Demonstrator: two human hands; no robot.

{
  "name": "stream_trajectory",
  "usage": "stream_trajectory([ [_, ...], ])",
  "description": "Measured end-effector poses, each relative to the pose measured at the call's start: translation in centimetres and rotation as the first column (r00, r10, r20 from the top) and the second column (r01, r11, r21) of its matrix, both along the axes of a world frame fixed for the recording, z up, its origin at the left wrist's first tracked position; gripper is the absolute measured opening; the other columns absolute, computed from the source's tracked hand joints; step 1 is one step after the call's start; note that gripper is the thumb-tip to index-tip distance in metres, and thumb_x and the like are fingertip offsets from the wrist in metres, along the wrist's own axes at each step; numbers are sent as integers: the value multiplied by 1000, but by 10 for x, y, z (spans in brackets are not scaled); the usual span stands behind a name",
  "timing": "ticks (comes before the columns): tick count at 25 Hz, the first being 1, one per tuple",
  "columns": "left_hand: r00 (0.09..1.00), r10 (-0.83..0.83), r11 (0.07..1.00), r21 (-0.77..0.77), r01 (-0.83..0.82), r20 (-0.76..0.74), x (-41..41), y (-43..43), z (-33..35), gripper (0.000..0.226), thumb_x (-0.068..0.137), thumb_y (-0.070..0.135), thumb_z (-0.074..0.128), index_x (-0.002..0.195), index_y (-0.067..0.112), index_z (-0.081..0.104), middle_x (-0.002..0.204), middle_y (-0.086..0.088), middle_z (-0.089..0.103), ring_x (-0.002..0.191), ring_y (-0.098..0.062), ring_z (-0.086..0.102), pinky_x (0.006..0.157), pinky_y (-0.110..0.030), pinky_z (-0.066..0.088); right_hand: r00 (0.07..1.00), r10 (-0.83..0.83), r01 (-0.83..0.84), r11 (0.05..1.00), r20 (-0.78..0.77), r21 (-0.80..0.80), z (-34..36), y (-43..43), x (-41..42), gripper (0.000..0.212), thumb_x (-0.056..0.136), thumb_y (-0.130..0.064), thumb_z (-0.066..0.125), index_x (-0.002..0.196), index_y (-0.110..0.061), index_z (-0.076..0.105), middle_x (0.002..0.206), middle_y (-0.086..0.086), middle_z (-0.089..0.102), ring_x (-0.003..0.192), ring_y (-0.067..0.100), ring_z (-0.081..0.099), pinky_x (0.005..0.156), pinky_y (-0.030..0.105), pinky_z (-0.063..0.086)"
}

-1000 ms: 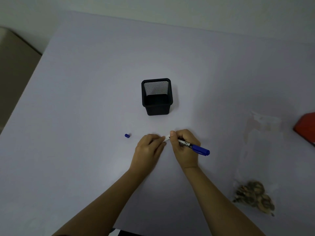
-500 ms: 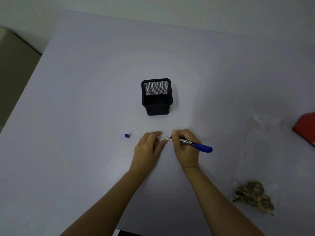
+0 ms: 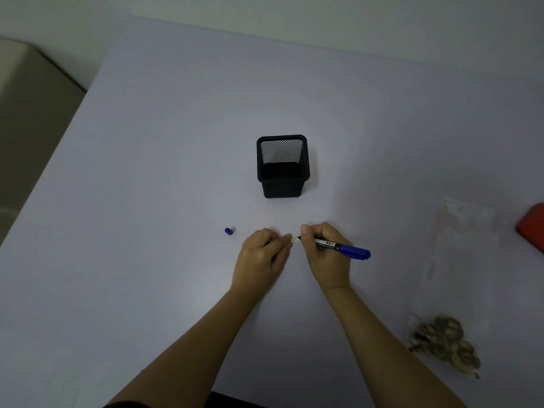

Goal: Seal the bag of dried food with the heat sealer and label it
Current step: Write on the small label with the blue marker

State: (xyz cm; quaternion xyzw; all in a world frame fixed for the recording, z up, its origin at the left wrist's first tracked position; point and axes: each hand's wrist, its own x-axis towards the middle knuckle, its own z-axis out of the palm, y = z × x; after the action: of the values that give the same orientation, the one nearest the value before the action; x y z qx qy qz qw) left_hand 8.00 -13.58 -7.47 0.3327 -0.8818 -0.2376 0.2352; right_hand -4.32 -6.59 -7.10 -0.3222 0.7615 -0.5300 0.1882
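Lower centre of frame, step: writing the label. Both hands meet there on the pale lilac table (image 3: pixel 147 178).
Left hand (image 3: pixel 259 257): fingertips pinch the left end of a small white paper label (image 3: pixel 295 240) and hold it flat on the table.
Right hand (image 3: pixel 326 257): curled round a blue marker pen (image 3: pixel 344 249) with a black-and-white barrel. The tip is on the label and the tail points to the right.
Bag: the clear plastic bag (image 3: pixel 468 228) lies flat at lower right, well apart from the hands. The brown dried food (image 3: pixel 444 343) is bunched at its near end.
Done: can't tell if the bag's far end is sealed, the film is too faint. It looks parked, so probably yes.
Left: finish writing, stick the label on the bag, cap the pen.
Far left edge: beige furniture top (image 3: pixel 32 128), off the table.
Left of the hands: small blue pen cap (image 3: pixel 228 231), loose on the table, near the left hand but not touching it.
Upper centre: black square mesh pen holder (image 3: pixel 282 169), upright, beyond the hands. No contents seen.
Right edge: red object (image 3: pixel 532 226), cut off by the frame. Could be the heat sealer, not enough shows to say.
In the way: nothing between the hands and the bag. My only worries are the cap rolling and the thin label shifting under the tip.
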Motion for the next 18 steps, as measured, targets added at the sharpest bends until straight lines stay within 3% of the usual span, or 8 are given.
stream_trajectory([
  [4, 1000, 4, 1000, 10, -4, 2, 0, 0, -1, 15, 87, 18, 63, 90, 7, 73, 73, -6, 61, 64, -17, 54, 57, -34, 47, 1000, 18, -18, 1000, 1, 17, 0, -1, 0, 45, 85, -44, 51, 68, -3, 58, 60, 9, 60, 57, 19, 54, 50, 22, 46],
  [18, 999, 32, 999, 28, -33, 32, -3, 2, 1, 12, 84, 18, 64, 87, 10, 72, 75, -4, 62, 65, -16, 54, 58, -29, 49, 997, 39, -40, 999, -60, -20, -1, 0, 1, 38, 87, -35, 52, 67, -3, 55, 59, 10, 58, 61, 18, 52, 54, 8, 43],
])
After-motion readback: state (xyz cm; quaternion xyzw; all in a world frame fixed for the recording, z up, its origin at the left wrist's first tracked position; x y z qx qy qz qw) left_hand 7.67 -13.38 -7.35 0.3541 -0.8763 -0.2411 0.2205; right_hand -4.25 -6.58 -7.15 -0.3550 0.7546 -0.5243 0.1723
